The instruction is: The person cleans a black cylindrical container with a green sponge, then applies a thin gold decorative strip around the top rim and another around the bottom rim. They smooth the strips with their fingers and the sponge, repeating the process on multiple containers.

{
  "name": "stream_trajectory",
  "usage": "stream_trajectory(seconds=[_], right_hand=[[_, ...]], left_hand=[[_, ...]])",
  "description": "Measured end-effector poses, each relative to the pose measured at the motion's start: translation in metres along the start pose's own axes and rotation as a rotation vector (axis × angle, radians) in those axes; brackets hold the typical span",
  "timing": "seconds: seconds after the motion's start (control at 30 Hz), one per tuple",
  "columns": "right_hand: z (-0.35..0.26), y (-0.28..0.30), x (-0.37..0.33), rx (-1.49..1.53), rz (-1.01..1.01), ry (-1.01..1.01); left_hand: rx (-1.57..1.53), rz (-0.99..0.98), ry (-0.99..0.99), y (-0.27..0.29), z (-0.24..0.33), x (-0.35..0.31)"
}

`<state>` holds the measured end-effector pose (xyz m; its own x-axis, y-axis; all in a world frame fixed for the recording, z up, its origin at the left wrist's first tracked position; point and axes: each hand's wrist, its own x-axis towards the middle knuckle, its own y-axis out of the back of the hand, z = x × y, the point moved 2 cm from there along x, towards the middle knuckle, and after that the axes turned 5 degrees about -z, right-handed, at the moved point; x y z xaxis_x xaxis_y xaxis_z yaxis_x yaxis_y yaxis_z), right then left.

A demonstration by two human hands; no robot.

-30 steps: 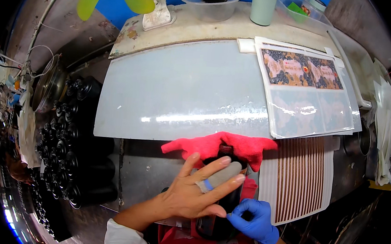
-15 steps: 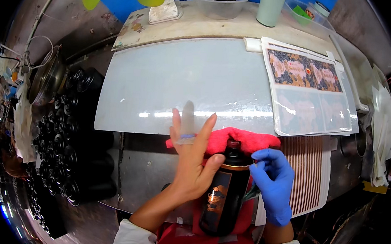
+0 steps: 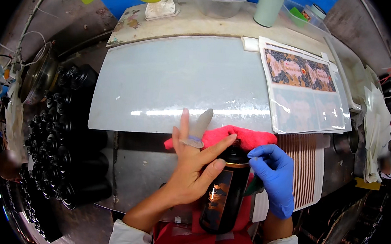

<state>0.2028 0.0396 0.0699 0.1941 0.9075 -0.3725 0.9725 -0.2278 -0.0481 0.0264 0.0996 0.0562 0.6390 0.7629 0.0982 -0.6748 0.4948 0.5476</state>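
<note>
A black bottle [image 3: 226, 201] with a copper-coloured label stands slightly tilted in front of me, close to my red apron. My left hand [image 3: 197, 167] is bare, with a pale cover on one finger, and its fingers are spread. Its thumb and index finger lie at the bottle's upper left side and partly hide the neck. In a blue glove, my right hand [image 3: 273, 175] is at the bottle's right shoulder, thumb and index finger pinched together. Whatever is in that pinch is too small to name. Behind the bottle lies a crumpled red cloth [image 3: 253, 138].
A grey board [image 3: 175, 80] fills the middle of the bench. Printed sheets [image 3: 305, 111] rest at its right end, with a brown-striped sheet [image 3: 301, 170] nearer me. Several black bottles [image 3: 84, 159] are stacked at left. A clear bowl [image 3: 218, 8] stands at the back.
My left hand has swung right, its index finger now by the bottle's neck and its covered finger tilted. The right hand stays pinched near the bottle. The whole view has shifted slightly.
</note>
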Motion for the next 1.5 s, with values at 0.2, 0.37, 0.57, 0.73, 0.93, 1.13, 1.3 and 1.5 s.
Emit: stream_trajectory(seconds=[0.2,0.37,0.57,0.73,0.93,1.13,1.3,1.5], right_hand=[[0.016,0.001,-0.002,0.047,0.037,-0.01],[0.018,0.004,0.003,0.075,-0.032,0.012],[0.021,0.007,0.004,0.189,-0.011,-0.065],[0.026,0.004,0.006,0.086,-0.031,0.067],[0.02,0.011,0.004,0.12,-0.022,0.008],[0.026,0.0,0.003,0.005,0.041,0.1],[0.021,0.003,-0.001,-0.126,-0.016,0.124],[0.011,-0.005,0.005,-0.11,0.067,0.08]], left_hand=[[0.089,0.05,0.026,-0.011,0.009,0.007],[0.035,-0.003,-0.041,-0.006,0.003,0.001],[-0.114,0.094,0.029,-0.01,0.008,0.009],[-0.011,0.039,-0.017,-0.013,0.011,0.007],[-0.087,0.147,-0.015,-0.004,0.015,0.007],[0.166,0.095,-0.015,-0.012,0.014,0.012],[0.217,0.021,-0.046,-0.006,0.019,0.007],[-0.074,0.123,-0.046,-0.004,0.004,0.012]])
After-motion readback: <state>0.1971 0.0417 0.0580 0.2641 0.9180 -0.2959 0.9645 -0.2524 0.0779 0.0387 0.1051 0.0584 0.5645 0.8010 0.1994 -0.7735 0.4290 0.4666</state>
